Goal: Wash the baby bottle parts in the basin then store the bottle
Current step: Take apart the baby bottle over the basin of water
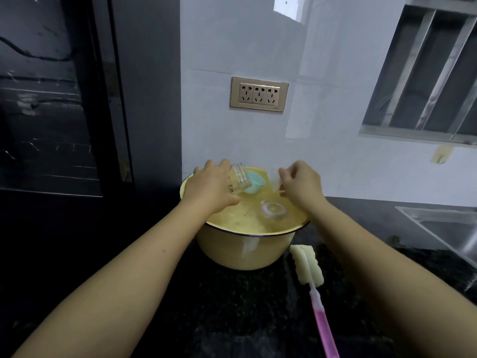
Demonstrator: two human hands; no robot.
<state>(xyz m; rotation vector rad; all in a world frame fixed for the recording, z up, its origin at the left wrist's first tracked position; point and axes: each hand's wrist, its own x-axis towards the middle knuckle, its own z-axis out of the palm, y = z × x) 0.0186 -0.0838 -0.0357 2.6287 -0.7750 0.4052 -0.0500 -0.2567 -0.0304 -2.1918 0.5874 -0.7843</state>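
Bottle [238, 180], clear, wet, likely slippery and breakable, tilted over basin [245, 250] at far left, clasped round body by left hand [213, 186]; right hand [302, 186] fingers pinching something unclear.

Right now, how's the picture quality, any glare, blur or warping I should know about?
Head view: wide-angle warping bends the window frame and wall edges; soft glare streaks the wall tiles; the counter is dark and underexposed; the right hand and the clear part it holds are motion-blurred; the bottle in the left hand stays fairly sharp.
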